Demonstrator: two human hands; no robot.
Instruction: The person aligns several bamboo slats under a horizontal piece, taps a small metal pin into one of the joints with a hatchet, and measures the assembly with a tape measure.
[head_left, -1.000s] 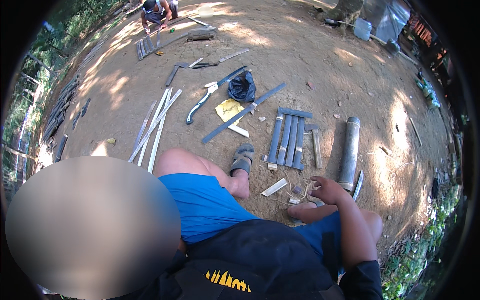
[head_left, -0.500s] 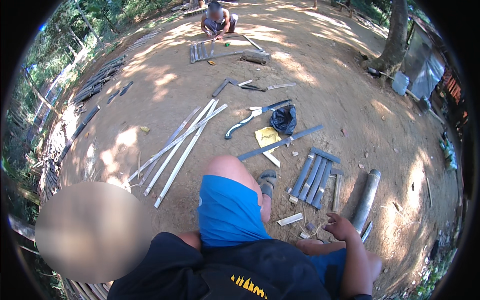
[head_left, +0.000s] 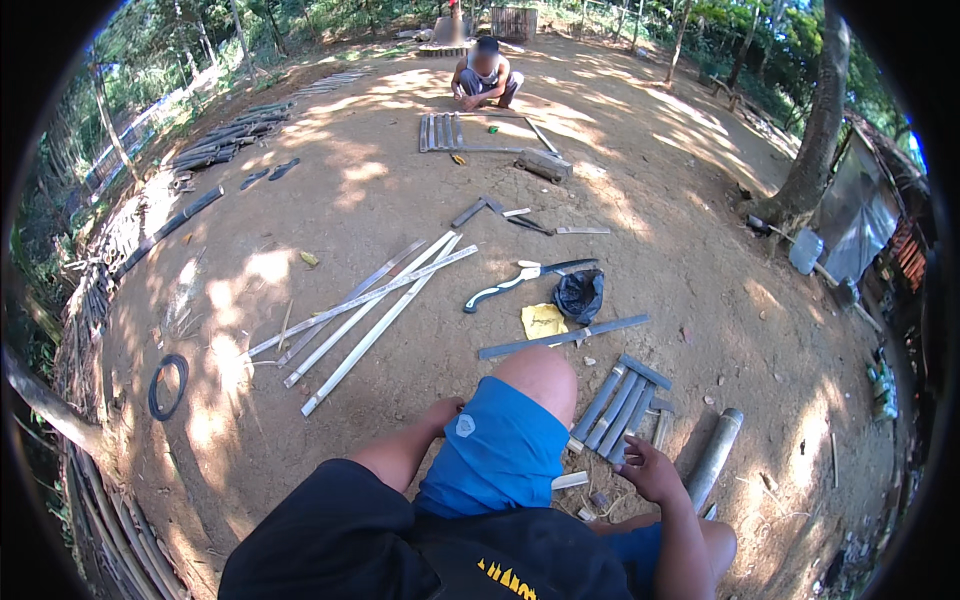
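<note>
My right hand [head_left: 650,472] hovers over the lower end of a small panel of dark bamboo slats [head_left: 622,405], fingers apart and nothing in them. Whether a fingertip touches a slat I cannot tell. My left hand [head_left: 444,413] is beside my left knee, its fingers mostly hidden by the blue shorts. To the right of the panel a thick bamboo pole [head_left: 716,460] lies on the ground. A hatchet-like tool [head_left: 661,421] is partly visible along the panel's right side. A short pale piece of split bamboo [head_left: 570,481] lies below the panel.
Ahead lie a long dark slat [head_left: 565,337], yellow sheet [head_left: 543,321], black plastic bag [head_left: 578,297] and curved saw [head_left: 525,279]. Several long strips [head_left: 380,325] cross at left, near a black coil [head_left: 167,387]. Farther off, another person [head_left: 485,75] crouches by a bamboo frame [head_left: 440,132].
My view has shifted, bringing the black coil into sight. My left hand now shows beside the knee. My right hand has moved up to the panel's lower end.
</note>
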